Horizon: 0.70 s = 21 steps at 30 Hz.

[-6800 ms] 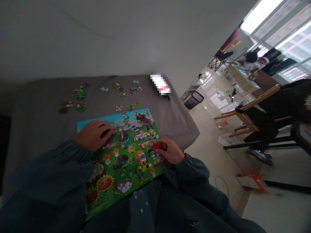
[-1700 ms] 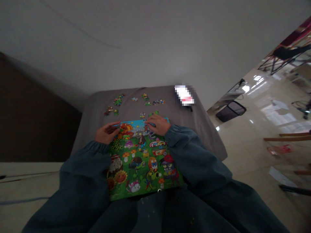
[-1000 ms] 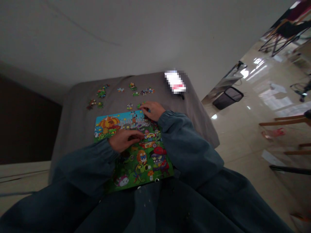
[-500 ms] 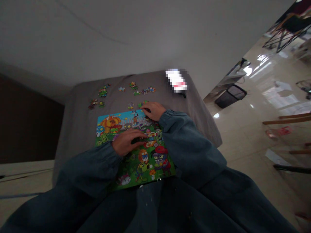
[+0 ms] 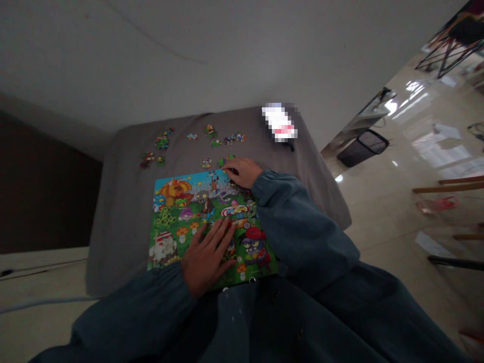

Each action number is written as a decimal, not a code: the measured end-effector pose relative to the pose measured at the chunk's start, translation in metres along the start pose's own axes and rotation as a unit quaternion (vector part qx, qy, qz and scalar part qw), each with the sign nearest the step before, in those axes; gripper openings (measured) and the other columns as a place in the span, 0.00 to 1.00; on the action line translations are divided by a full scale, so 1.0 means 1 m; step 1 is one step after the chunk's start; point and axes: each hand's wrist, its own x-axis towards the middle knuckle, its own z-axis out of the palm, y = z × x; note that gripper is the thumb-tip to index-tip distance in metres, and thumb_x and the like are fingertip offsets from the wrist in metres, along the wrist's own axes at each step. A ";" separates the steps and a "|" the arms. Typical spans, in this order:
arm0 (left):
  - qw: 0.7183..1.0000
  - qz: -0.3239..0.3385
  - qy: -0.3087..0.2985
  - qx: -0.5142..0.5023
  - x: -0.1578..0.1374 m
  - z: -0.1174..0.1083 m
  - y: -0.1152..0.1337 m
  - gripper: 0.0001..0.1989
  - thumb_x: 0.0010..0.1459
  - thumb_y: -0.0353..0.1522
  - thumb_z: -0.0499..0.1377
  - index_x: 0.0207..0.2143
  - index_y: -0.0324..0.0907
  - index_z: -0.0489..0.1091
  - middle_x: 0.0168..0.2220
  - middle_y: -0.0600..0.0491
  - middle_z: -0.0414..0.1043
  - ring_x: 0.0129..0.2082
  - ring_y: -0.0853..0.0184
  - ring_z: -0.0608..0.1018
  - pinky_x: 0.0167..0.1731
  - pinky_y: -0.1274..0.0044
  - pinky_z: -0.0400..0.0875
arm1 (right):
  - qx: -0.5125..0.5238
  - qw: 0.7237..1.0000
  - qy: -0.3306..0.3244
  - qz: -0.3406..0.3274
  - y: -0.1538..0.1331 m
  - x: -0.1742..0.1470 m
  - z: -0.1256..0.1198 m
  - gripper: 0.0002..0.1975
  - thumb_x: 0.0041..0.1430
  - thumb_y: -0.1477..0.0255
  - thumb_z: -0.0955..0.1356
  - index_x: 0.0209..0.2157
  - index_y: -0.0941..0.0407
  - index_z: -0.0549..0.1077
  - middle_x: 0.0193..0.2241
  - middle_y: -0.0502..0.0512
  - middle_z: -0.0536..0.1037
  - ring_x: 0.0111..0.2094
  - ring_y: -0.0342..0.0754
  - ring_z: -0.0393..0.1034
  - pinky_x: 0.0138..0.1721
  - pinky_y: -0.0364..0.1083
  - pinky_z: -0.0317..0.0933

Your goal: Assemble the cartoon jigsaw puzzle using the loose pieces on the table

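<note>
A colourful cartoon jigsaw picture (image 5: 181, 214), mostly green with a blue strip at the top, lies on the grey-covered table close to my body. My left hand (image 5: 207, 254) rests flat over its lower middle, fingers extended and slightly apart, hiding part of the picture. My right hand (image 5: 244, 173) is at the picture's upper right edge, its fingers bent together in a pinch. Whatever may be between those fingertips is hidden. Green puzzle pieces (image 5: 221, 162) lie just beyond the right fingertips, and a small pale piece (image 5: 206, 163) lies to their left.
More loose puzzle pieces (image 5: 162, 142) lie in small groups across the far part of the table (image 5: 124, 201). A phone with a bright, blurred screen (image 5: 280, 122) stands at the far right. A wall borders the table's far side. A black bin (image 5: 363, 148) is on the floor at right.
My left hand has moved down toward me and flattened out, uncovering the picture's middle. My right hand has stayed at the upper right edge. The whole view has shifted slightly.
</note>
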 end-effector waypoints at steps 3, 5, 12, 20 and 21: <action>1.000 0.005 0.001 0.017 -0.003 0.002 -0.003 0.34 0.69 0.48 0.46 0.71 0.41 0.51 0.69 0.45 0.57 0.66 0.53 0.66 0.62 0.59 0.58 | 0.004 1.000 0.002 0.003 0.000 0.000 0.001 0.15 0.67 0.73 0.64 0.49 0.57 0.79 0.48 0.58 0.81 0.49 0.52 0.74 0.51 0.49 0.63; 1.000 0.005 0.002 0.024 -0.005 0.001 -0.004 0.32 0.70 0.47 0.45 0.70 0.41 0.53 0.70 0.45 0.57 0.66 0.53 0.67 0.61 0.59 0.58 | 0.007 1.000 0.005 0.005 0.000 0.000 0.002 0.14 0.67 0.73 0.64 0.49 0.56 0.79 0.48 0.58 0.81 0.49 0.52 0.74 0.51 0.49 0.63; 1.000 0.005 0.009 0.027 -0.006 0.006 -0.003 0.31 0.70 0.48 0.43 0.68 0.41 0.57 0.69 0.46 0.58 0.64 0.54 0.68 0.59 0.58 0.59 | 0.000 0.996 0.074 0.046 0.001 0.002 -0.003 0.15 0.67 0.74 0.63 0.50 0.57 0.78 0.46 0.58 0.80 0.48 0.51 0.72 0.53 0.49 0.62; 0.997 -0.066 0.011 -0.049 -0.006 -0.009 -0.059 0.28 0.68 0.51 0.46 0.66 0.54 0.61 0.69 0.53 0.60 0.68 0.54 0.63 0.64 0.56 0.56 | -0.033 0.982 0.131 0.129 0.019 0.003 -0.003 0.22 0.63 0.77 0.63 0.58 0.63 0.71 0.52 0.65 0.74 0.54 0.57 0.63 0.59 0.56 0.56; 0.989 -0.113 0.026 -0.090 -0.006 -0.012 -0.077 0.27 0.67 0.51 0.49 0.64 0.57 0.63 0.68 0.55 0.61 0.69 0.53 0.62 0.65 0.55 0.55 | -0.034 0.984 0.121 0.130 0.019 0.003 0.000 0.22 0.64 0.75 0.64 0.59 0.62 0.71 0.52 0.65 0.73 0.54 0.58 0.62 0.58 0.57 0.56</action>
